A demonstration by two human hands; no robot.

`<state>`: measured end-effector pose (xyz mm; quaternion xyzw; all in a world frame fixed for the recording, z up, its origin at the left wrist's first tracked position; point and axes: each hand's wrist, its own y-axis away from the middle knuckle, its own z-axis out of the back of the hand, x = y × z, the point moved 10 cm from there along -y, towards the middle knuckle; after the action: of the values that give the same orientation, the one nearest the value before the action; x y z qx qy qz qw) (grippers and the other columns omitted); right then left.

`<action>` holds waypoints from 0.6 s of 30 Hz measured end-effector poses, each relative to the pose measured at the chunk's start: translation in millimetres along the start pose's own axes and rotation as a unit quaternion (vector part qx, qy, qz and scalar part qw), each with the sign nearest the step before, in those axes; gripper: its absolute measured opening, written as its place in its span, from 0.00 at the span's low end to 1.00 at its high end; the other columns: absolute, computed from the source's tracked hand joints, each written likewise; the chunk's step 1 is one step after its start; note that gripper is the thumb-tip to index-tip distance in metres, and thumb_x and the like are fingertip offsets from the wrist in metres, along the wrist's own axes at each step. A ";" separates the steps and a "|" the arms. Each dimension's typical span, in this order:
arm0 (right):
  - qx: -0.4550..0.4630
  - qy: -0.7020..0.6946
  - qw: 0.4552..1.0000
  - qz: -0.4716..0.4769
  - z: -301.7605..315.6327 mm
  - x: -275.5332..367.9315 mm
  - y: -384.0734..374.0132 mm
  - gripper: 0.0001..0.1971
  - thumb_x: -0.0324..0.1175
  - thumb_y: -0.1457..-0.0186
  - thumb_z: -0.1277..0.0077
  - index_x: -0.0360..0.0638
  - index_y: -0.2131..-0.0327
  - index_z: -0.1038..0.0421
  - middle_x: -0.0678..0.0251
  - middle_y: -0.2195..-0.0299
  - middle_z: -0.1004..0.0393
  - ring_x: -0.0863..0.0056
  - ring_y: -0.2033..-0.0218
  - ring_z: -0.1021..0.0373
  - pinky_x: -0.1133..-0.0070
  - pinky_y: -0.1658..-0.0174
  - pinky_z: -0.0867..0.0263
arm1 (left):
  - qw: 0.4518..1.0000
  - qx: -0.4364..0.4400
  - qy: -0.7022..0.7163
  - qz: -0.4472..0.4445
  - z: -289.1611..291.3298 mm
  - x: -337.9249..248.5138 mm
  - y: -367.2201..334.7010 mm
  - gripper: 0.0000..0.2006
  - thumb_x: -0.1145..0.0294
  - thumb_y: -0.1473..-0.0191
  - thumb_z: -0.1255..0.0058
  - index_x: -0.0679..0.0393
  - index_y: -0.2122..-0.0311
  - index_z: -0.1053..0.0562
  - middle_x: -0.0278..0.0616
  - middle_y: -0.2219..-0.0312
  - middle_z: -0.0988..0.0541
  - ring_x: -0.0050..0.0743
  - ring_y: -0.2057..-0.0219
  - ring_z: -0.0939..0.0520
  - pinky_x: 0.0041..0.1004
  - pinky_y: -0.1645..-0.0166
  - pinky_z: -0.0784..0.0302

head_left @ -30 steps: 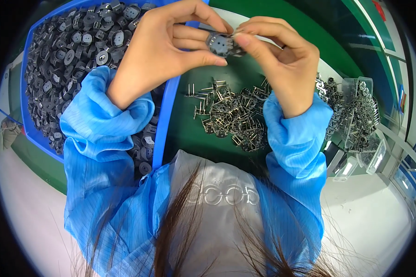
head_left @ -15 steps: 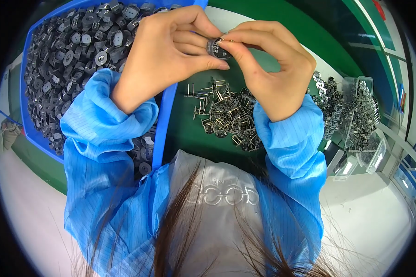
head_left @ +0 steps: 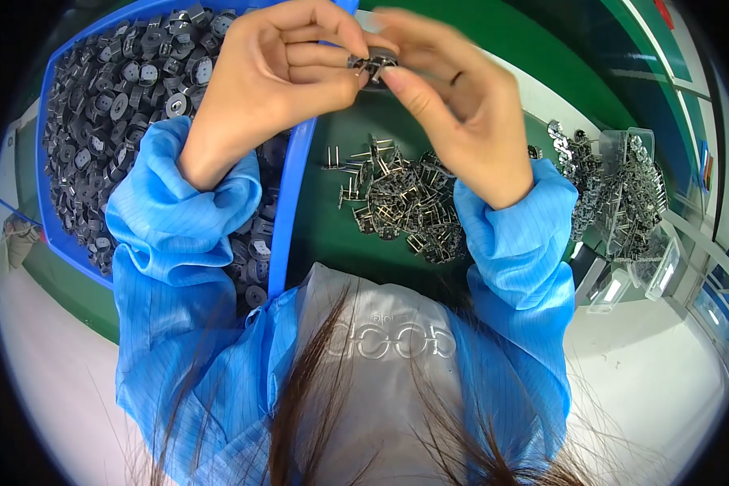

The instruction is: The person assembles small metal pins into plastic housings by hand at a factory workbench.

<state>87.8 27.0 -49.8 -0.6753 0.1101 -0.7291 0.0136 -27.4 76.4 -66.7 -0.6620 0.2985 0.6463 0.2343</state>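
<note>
Both hands have shifted slightly since a moment ago, the right hand (head_left: 454, 105) now blurred with its thumb pressed against the small dark round part (head_left: 373, 63). That part sits pinched between the fingertips of the left hand (head_left: 275, 77) and the right, held above the green mat (head_left: 320, 211). Below the right hand lies a heap of metal pin pieces (head_left: 401, 198) (tangled, hard to count). Under the left wrist, a blue bin (head_left: 287, 211) holds many dark round parts (head_left: 113, 105). Further right of the right sleeve, more metal pieces (head_left: 616, 186) are piled.
</note>
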 end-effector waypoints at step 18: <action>-0.096 0.339 0.931 0.097 42.7 10.2 -39.4 0.07 0.23 0.54 0.47 0.38 0.68 0.23 0.58 0.72 0.28 0.62 0.73 0.29 0.75 0.70 0.32 | 0.926 -0.167 -0.337 0.026 41.2 -58.9 0.6 0.22 0.85 0.57 0.46 0.62 0.54 0.35 0.44 0.59 0.29 0.35 0.52 0.29 0.28 0.49 0.32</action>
<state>134.2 57.6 -30.0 -0.3720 0.2420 -0.8960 -0.0188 -56.4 110.1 -10.3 -0.4265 0.1068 0.8777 0.1906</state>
